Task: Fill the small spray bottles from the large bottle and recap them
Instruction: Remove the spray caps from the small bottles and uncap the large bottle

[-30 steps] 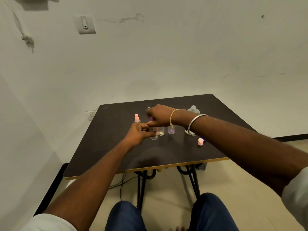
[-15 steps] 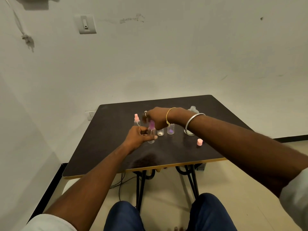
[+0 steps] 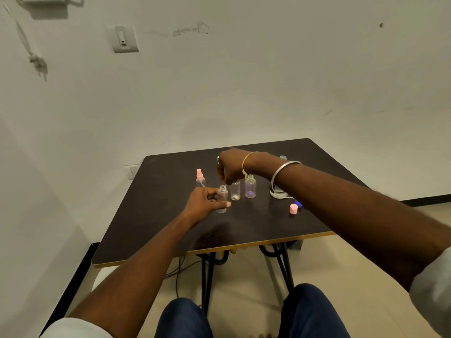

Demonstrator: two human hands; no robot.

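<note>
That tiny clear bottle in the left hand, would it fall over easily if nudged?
Probably: the small clear plastic bottle looks empty, so likely very light. It is tall and narrow, so apt to tip; the left hand holds it.

Four small bottles are set in a row on the worktop [image 3: 170,228]. The capped small bottle [image 3: 200,178] is placed farthest left. Right of it and nearer, the open small bottle [image 3: 222,195] is enclosed by the left grip [image 3: 206,203]. Further right are stood the middle small bottle [image 3: 235,191] and the right small bottle [image 3: 250,187], with the right grip [image 3: 231,167] held above the row. The large bottle [image 3: 278,193] is found rightmost, partly hidden behind the forearm. A loose cap [image 3: 293,208] is laid nearer, with a second cap [image 3: 298,204] just behind it.
</note>
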